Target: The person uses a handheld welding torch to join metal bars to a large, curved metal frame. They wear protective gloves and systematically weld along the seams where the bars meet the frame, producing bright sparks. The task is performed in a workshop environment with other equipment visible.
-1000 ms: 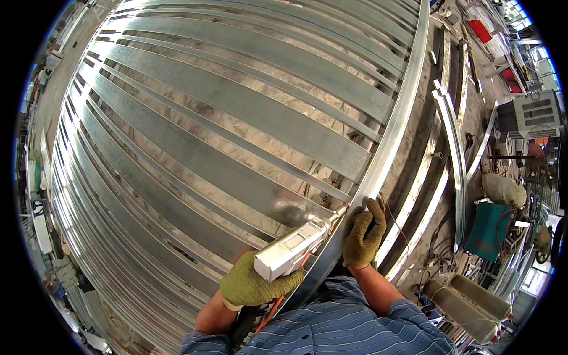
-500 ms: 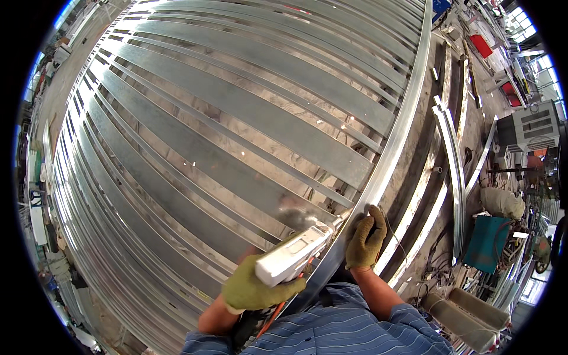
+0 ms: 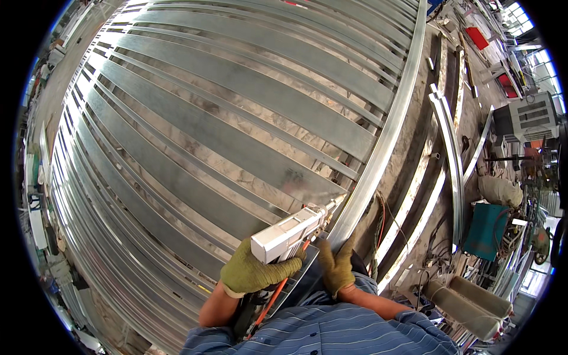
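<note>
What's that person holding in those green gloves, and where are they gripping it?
The left hand grips a white handheld welding gun around its rear underside. The right hand holds nothing; it rests flat against the metal frame rail.

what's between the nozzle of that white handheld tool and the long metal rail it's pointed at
Nothing visible. The left hand holds the white tool, and its nozzle tip sits right at the rail with only a faint haze there. The right hand rests lower on the rail, off that line.
</note>
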The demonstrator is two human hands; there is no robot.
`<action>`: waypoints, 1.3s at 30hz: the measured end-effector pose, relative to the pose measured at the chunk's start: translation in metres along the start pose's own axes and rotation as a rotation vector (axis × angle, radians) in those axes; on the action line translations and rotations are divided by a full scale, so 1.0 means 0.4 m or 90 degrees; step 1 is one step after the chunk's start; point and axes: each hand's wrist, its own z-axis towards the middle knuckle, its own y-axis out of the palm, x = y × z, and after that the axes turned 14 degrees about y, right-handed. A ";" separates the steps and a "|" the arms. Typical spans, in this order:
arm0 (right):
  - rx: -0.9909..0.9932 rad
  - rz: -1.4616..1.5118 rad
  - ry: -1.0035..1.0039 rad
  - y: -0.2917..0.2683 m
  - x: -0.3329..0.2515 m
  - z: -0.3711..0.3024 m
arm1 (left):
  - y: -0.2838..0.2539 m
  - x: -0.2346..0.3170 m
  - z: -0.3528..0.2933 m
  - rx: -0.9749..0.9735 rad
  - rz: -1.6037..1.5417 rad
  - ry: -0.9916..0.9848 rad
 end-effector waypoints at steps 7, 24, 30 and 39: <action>-0.079 -0.086 0.043 -0.016 -0.061 -0.018 | 0.020 -0.015 0.024 0.005 -0.062 -0.023; -0.130 -0.035 0.079 -0.030 -0.141 -0.015 | 0.027 -0.006 0.045 0.023 0.021 -0.041; -0.134 -0.041 0.072 -0.030 -0.128 -0.012 | 0.029 0.009 0.049 -0.003 0.051 -0.062; -0.144 -0.037 0.099 -0.036 -0.155 -0.015 | 0.031 -0.007 0.045 -0.024 0.187 0.084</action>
